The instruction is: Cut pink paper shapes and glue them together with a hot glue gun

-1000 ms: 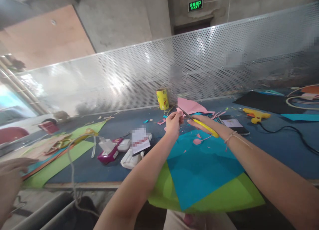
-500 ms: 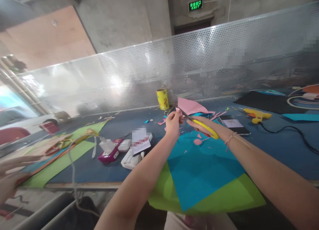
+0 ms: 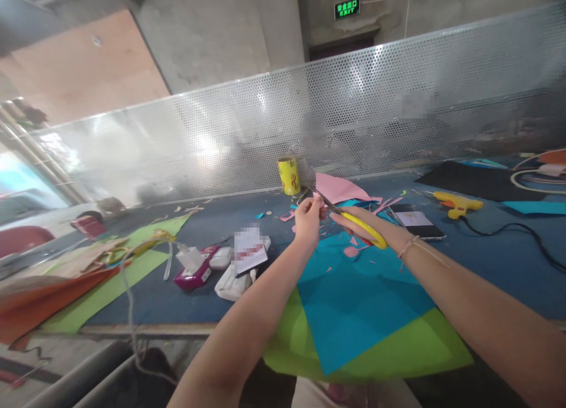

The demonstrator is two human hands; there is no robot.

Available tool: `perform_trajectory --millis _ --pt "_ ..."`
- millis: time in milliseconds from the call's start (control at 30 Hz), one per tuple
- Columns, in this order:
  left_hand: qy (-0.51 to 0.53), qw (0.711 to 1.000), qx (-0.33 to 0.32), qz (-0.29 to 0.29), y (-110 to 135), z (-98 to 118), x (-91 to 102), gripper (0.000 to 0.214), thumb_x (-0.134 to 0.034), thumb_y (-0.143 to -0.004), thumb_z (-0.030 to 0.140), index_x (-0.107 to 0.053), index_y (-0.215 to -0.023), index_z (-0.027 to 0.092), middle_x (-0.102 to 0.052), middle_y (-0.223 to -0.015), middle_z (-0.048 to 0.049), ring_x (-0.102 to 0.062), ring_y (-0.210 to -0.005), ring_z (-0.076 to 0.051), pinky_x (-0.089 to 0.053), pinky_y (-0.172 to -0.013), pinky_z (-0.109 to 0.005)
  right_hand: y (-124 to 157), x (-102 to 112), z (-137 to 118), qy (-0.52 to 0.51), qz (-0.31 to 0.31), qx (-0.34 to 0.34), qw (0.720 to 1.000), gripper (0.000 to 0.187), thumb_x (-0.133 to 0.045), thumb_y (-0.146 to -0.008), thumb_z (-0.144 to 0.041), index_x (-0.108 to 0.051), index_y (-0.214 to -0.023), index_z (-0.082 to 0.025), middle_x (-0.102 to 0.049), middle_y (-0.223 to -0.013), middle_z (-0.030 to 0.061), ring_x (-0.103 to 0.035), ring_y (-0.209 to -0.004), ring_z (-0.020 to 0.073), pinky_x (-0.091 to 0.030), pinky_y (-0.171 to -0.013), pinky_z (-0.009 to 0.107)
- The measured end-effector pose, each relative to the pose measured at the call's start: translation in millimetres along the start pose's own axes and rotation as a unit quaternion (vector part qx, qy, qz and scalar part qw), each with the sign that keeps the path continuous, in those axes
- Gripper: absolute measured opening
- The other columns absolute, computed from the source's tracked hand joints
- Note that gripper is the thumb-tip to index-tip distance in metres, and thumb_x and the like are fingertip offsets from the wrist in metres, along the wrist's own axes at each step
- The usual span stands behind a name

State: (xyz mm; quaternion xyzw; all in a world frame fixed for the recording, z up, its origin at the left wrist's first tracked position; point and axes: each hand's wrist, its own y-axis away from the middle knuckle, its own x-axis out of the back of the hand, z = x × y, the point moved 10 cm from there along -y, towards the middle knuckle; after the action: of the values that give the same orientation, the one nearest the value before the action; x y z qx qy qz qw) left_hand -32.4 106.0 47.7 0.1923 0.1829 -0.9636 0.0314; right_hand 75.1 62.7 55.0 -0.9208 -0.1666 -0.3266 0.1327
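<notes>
My left hand (image 3: 306, 221) is closed in a pinch on a small pink paper piece (image 3: 319, 198), held above the table. My right hand (image 3: 359, 224) grips yellow-handled scissors (image 3: 365, 227), whose blades point up and left toward the pinched piece. A larger pink paper sheet (image 3: 338, 188) lies just behind both hands. Under my forearms a blue sheet (image 3: 354, 296) rests on a green sheet (image 3: 411, 349) that hangs over the table's front edge. Small pink scraps (image 3: 351, 250) lie on the blue sheet.
A yellow can (image 3: 288, 175) stands by the perforated metal screen (image 3: 274, 125). A phone (image 3: 415, 220) and a yellow glue gun (image 3: 455, 203) with a black cord lie to the right. Left are chargers (image 3: 230, 281), a magenta device (image 3: 193, 274), green paper (image 3: 110, 284) and an orange sheet (image 3: 35, 302).
Another person's hand at the far left has gone from view, and an orange sheet now lies there. My hands with the scissors and pink piece have barely moved.
</notes>
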Motion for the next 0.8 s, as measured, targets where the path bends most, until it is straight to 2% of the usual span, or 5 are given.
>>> perform_trajectory --millis 333,800 --pt "-0.009 1.0 0.005 -0.008 -0.2 -2.2 -0.9 0.026 -0.061 -0.068 0.037 -0.049 -0.058 0.016 -0.042 -0.048 0.0057 -0.038 -0.043 -0.004 -0.03 -0.046 -0.018 -1.3 6.3 -3.5 0.03 0.037 0.001 0.999 0.037 -0.048 -0.078 -0.054 -0.047 -0.068 -0.019 -0.042 -0.047 -0.0048 -0.04 -0.031 0.0077 -0.031 -0.031 0.021" --pt "-0.011 1.0 -0.005 -0.016 1.7 0.8 -3.1 0.024 -0.059 -0.07 0.032 -0.047 -0.057 0.015 -0.041 -0.047 0.0057 -0.039 -0.043 -0.004 -0.03 -0.045 -0.018 -2.2 1.8 -0.4 0.022 0.015 0.008 1.0 0.038 -0.045 -0.079 -0.056 -0.042 -0.068 -0.019 -0.04 -0.048 -0.0058 -0.034 -0.032 0.006 -0.032 -0.032 0.021"
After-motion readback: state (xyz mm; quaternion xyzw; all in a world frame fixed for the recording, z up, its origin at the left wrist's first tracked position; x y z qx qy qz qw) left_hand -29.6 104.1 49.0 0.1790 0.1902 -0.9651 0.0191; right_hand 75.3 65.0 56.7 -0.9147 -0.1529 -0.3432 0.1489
